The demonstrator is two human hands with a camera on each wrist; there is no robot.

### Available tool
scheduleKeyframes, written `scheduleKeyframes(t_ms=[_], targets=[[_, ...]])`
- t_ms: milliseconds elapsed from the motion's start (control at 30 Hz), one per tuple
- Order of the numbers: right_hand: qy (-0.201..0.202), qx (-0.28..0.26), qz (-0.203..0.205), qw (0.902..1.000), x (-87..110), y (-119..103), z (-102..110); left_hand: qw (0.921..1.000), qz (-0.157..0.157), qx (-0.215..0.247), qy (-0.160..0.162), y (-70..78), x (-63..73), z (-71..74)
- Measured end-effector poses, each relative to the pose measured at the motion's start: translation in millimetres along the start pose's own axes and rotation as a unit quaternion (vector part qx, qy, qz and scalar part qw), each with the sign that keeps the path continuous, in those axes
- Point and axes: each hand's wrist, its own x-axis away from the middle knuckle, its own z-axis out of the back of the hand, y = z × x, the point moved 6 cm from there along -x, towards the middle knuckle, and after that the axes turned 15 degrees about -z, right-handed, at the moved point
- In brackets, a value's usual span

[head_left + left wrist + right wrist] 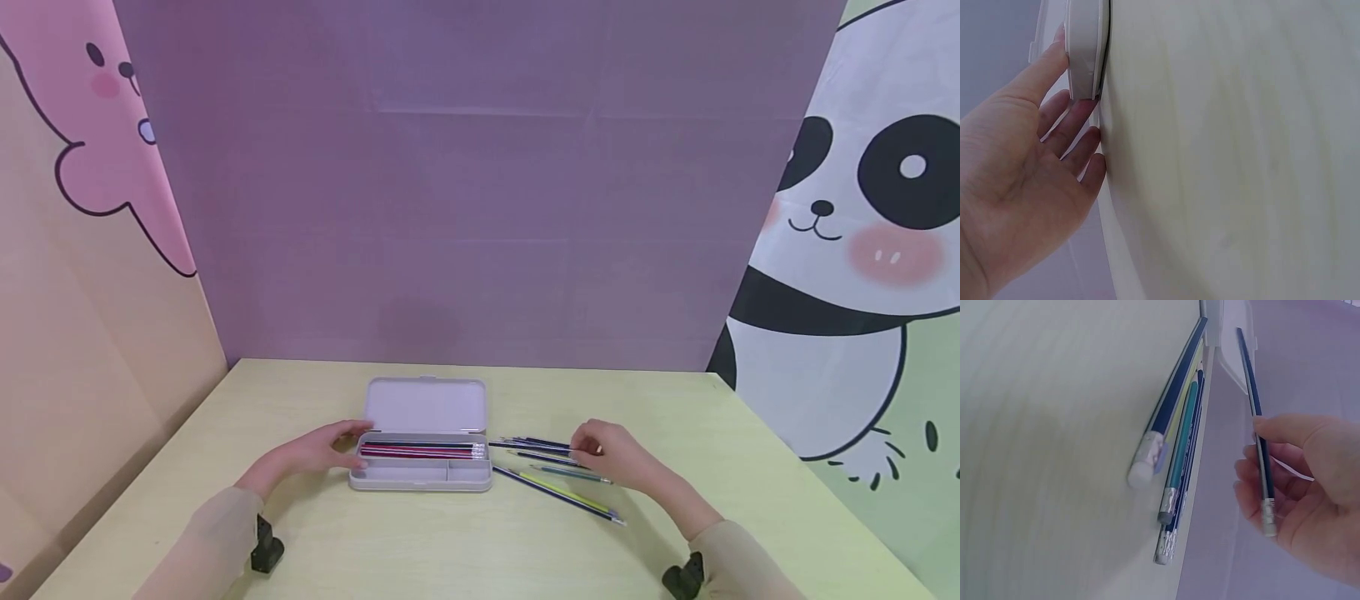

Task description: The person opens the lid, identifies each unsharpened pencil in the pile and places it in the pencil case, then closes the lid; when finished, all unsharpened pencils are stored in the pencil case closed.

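Observation:
A pale pencil case (pixel 400 476) lies on the table with its lid (pixel 426 405) tipped back. Several red and dark pencils (pixel 420 451) lie in its long rear compartment. At the case's left end, my left hand (pixel 322 447) grips it, thumb toward the front and fingers toward the back. Between thumb and fingers, my right hand (pixel 1322 487) pinches a dark blue pencil (pixel 1249 372), its silver-banded eraser end toward the palm and its other end toward the case. Beneath and beside that hand lie loose pencils, among them a teal one (pixel 1183 437) and a yellow-green one (pixel 562 489).
The wooden-topped table (pixel 420 550) ends against a purple backdrop (pixel 480 208). Two smaller compartments run along the front of the case. Printed animal figures cover the walls on both sides, including a panda (pixel 825 358) at right.

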Motion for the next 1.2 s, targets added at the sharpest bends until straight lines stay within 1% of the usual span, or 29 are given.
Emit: scheduleKeyframes(t_ms=[300, 633, 933, 1200], targets=[[0.027, -0.01, 0.016, 0.9995, -2.2, -9.0, -0.3, 1.0, -0.006, 0.001, 0.0, 0.9, -1.2, 0.2], [0.028, -0.009, 0.004, 0.9995, -9.5, -14.2, -4.6, 0.9999, -0.013, -0.001, 0.002, -2.1, -1.3, -0.3], [0.034, -0.019, 0.028, 0.9989, -17.4, -24.9, -10.6, 1.0, -0.009, 0.001, 0.004, -0.2, -0.7, -0.5], [0.032, -0.02, 0.026, 0.999, -26.0, -38.0, -17.0, 0.9999, -0.012, -0.007, 0.005, 4.7, 1.0, 0.4]])
